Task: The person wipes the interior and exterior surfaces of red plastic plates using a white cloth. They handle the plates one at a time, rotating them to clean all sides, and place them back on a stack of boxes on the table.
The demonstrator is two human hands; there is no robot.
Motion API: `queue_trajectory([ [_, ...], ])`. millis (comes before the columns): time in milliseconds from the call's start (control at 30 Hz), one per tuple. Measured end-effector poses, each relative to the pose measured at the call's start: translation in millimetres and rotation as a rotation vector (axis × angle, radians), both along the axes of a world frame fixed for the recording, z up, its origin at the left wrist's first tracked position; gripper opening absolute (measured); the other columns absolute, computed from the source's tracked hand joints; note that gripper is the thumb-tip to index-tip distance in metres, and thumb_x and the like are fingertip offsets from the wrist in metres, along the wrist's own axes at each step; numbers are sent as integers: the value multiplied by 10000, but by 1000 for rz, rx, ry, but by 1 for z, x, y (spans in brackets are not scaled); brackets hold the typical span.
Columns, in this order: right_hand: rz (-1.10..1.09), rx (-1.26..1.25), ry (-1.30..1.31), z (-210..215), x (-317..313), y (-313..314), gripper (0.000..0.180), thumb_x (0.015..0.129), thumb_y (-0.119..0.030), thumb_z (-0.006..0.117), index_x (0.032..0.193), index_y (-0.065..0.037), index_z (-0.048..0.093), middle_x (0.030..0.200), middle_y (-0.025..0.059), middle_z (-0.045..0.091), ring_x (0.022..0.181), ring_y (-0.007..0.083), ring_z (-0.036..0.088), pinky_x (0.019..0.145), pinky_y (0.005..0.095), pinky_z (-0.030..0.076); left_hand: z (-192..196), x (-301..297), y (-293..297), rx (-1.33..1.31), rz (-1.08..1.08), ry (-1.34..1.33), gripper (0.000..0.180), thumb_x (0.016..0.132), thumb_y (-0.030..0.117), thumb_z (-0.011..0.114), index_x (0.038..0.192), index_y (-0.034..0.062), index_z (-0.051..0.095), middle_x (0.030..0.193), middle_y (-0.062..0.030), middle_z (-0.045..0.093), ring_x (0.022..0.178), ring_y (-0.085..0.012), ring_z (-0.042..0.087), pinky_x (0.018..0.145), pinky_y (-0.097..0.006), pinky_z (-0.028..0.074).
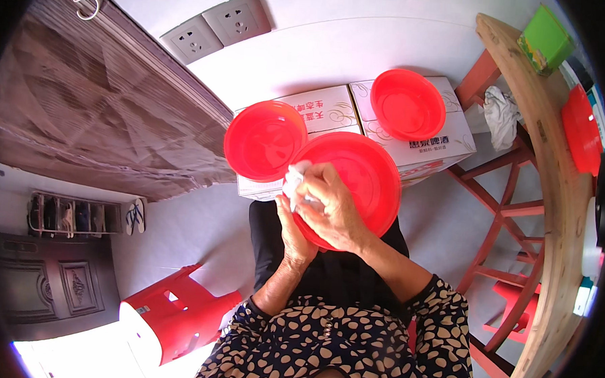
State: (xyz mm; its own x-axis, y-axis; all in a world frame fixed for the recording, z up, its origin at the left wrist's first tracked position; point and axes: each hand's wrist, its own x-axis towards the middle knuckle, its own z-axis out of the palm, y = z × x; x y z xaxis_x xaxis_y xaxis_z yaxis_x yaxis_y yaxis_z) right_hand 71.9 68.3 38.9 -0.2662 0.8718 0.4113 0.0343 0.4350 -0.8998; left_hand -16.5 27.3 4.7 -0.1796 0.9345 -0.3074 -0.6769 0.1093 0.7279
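A red plastic basin (367, 175) is held over my lap, tilted so that its inside shows. My left hand (295, 237) grips its near-left rim and outer side from below. In my right hand (332, 210) is a crumpled white cloth (294, 183), pressed against the left rim of the basin; the fingers are bent round it. A second red basin (265, 140) stands on a white carton just beyond my left hand. A third red basin (407, 104) stands on the carton at the far right.
Two white cartons (453, 145) stand against the wall. To the right is a wooden table (551, 220) with reddish legs, with a white rag (500, 116) hanging near it. A red stool (182, 309) lies at the lower left. A shoe rack (78, 216) stands by the dark door.
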Motion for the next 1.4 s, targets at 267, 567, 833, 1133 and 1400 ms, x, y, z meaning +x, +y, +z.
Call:
queue_trajectory([
  [267,-450,-56,223,-3,-5,33,334,770,6,670,1071,-95,567,1023,37,501,841,116,491,720,247,448,-7,4,3,139,-35,61,603,972,495,326,1382,54,345,1352,-100,452,1232,-232,445,1043,-376,349],
  [567,154,-73,80,2,7,16,331,737,129,580,984,-83,642,1081,59,485,1102,190,511,953,333,447,-4,-3,1,89,43,91,588,970,539,291,1339,91,384,1285,-80,479,1195,-213,459,1016,-362,369],
  [833,66,69,8,14,1,22,303,715,142,592,927,-73,619,1008,58,484,977,189,551,827,297,492,0,-8,1,200,-29,105,549,976,487,332,1326,68,382,1244,-85,493,1169,-206,475,999,-355,376],
  [1133,-63,12,140,0,2,26,290,729,126,591,930,-82,606,994,46,520,951,149,546,776,262,473,3,1,3,229,32,129,566,948,492,373,1345,89,390,1270,-95,500,1182,-229,481,1018,-389,374],
  [1400,317,-17,-65,-2,20,8,259,691,123,608,879,-56,600,990,61,511,956,202,556,821,309,483,11,-25,9,33,-133,144,635,914,577,414,1338,103,400,1159,-88,544,1044,-192,550,904,-345,459],
])
